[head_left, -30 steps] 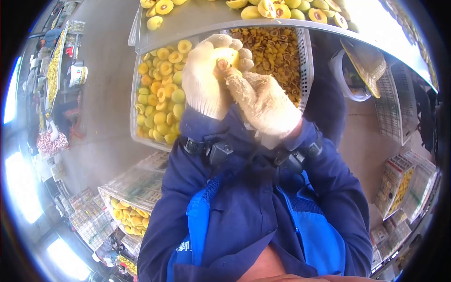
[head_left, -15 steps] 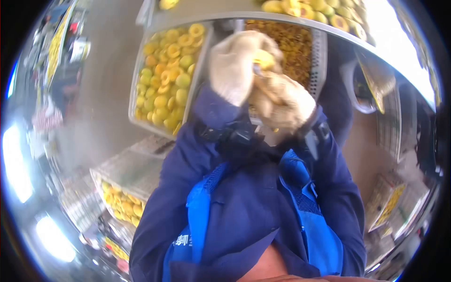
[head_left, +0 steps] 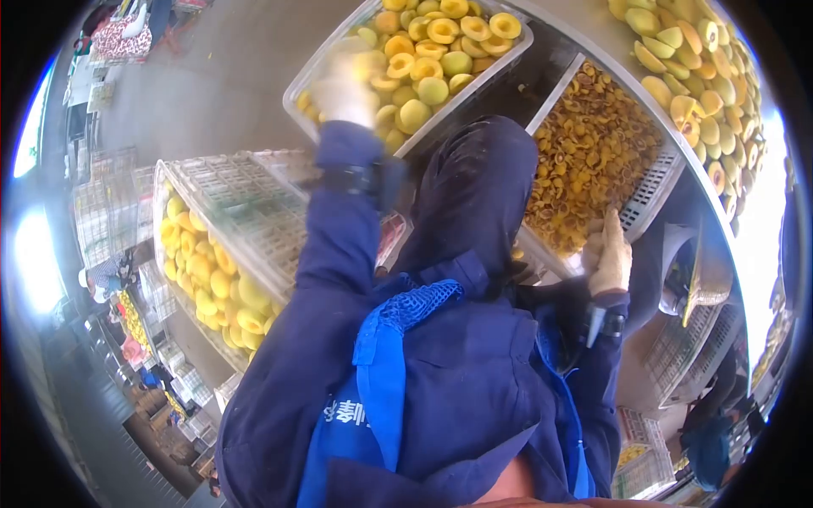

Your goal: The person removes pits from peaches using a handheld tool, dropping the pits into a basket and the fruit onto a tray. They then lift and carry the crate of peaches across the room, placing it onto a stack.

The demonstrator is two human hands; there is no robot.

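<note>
My left hand (head_left: 343,95), in a pale glove, is smeared by motion over the near left side of a crate (head_left: 446,108) of yellow peach halves (head_left: 442,31). A yellow blur lies beside its fingers; whether it holds a half cannot be told. My right hand (head_left: 608,258), also gloved, is low at the near right corner of a crate of brownish-yellow pits and scraps (head_left: 593,157). Its fingers are curled, one pointing up. What they hold, if anything, is hidden. A silvery pointed piece (head_left: 596,325) shows by the right wrist.
More halves are heaped on a metal table (head_left: 631,80) at upper right. An upturned-looking white crate (head_left: 254,203) stands left, with peach halves (head_left: 216,275) below it. My knee (head_left: 478,169) is between the crates. Further crates and people are in the background.
My hands were together around a yellow fruit in front of me. They have parted: the left swung left over the peach crate, the right dropped to the right. The view has turned.
</note>
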